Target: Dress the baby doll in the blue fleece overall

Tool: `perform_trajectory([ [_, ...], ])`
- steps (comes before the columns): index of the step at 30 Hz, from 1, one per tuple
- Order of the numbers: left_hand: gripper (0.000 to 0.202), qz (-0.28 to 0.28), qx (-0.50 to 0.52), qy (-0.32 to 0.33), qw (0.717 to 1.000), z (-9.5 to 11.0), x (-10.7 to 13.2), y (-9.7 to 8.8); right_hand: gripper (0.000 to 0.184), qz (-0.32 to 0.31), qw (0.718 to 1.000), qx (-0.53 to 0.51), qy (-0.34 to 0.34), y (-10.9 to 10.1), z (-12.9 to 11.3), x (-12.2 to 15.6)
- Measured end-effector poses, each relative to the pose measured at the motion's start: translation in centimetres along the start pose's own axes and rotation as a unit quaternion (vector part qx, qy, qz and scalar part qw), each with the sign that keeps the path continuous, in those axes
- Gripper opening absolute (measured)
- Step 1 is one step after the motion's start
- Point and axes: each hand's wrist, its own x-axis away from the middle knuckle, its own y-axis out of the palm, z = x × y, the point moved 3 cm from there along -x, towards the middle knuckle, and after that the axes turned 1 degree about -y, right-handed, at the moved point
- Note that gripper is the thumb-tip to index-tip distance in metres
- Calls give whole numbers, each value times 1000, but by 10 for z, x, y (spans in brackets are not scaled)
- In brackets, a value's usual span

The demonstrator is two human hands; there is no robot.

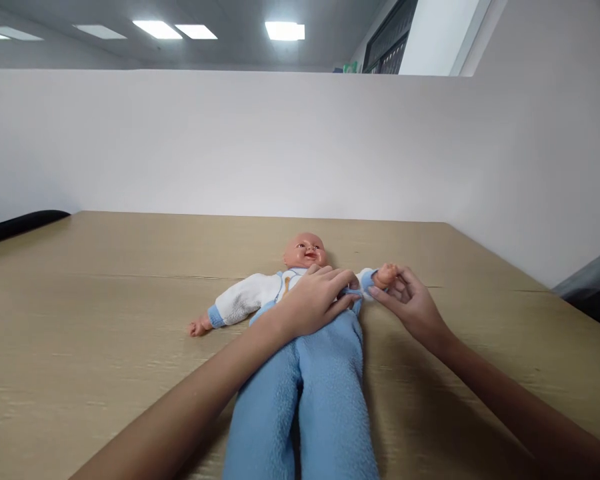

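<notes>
A baby doll [305,252] lies on its back on the wooden table, head at the far end. It wears a white fleece top [244,299] with blue cuffs and light blue fleece trousers [300,400]. My left hand [315,301] rests across the doll's belly, its fingers bent around a blue edge of the clothing at the right side. My right hand [411,305] grips the doll's hand [386,275] on the right, by the blue cuff. The doll's other hand [200,326] lies on the table to the left. My palm and forearm hide part of the torso.
The wooden table [105,320] reaches back to a pale partition wall [230,140]. A black curved object [25,225] shows at the left edge, and a dark grey object [593,283] at the right, beyond the table.
</notes>
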Motion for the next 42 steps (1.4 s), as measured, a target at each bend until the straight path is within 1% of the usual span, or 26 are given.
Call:
perform_trajectory([
  [4, 30, 37, -43, 64, 996, 5, 4, -4, 35, -45, 996, 50, -51, 26, -2, -3],
  [6, 30, 52, -67, 95, 992, 5, 6, -4, 32, -72, 990, 93, -75, 34, -8, 1],
  [8, 29, 74, -78, 112, 988, 5, 9, -5, 23, -97, 979, 142, -110, 39, -17, 8],
  [10, 27, 105, -75, 106, 986, 5, 11, -6, 13, -111, 967, 178, -142, 42, -25, 16],
  [12, 24, 129, -46, 81, 987, 5, 12, -9, 16, -113, 964, 185, -154, 43, -30, 22],
  [13, 21, 132, -19, 64, 989, 5, 12, -10, 17, -113, 965, 180, -153, 44, -30, 25],
  [16, 16, 115, 105, 6, 988, 1, 8, -11, 16, -108, 970, 161, -147, 46, -28, 31],
  [19, 20, 90, 228, -66, 967, -7, 4, -8, 13, -92, 974, 151, -139, 48, -24, 35],
  [22, 27, 67, 299, -136, 942, -16, 2, -4, 12, -65, 978, 152, -126, 52, -25, 39],
  [24, 31, 50, 322, -153, 933, -21, 1, 1, 14, -53, 984, 136, -106, 54, -28, 40],
  [26, 33, 39, 331, -149, 931, -23, 0, 5, 16, -46, 993, 86, -66, 57, -30, 41],
  [28, 34, 37, 322, -144, 935, -25, -1, 7, 18, -39, 999, 19, -9, 60, -30, 41],
  [31, 35, 35, 289, -143, 946, -24, -2, 9, 20, -12, 995, -69, 67, 60, -24, 40],
  [33, 35, 34, 260, -146, 954, -23, -3, 9, 23, 1, 991, -97, 92, 59, -16, 38],
  [37, 29, 21, 209, -173, 962, -20, -3, 7, 26, -14, 994, -56, 91, 54, -3, 32],
  [39, 25, 17, 202, -184, 962, -20, -4, 6, 26, -15, 997, -3, 71, 51, -1, 31],
  [42, 20, 18, 202, -184, 962, -20, -4, 6, 29, 18, 993, 113, 22, 44, -2, 32],
])
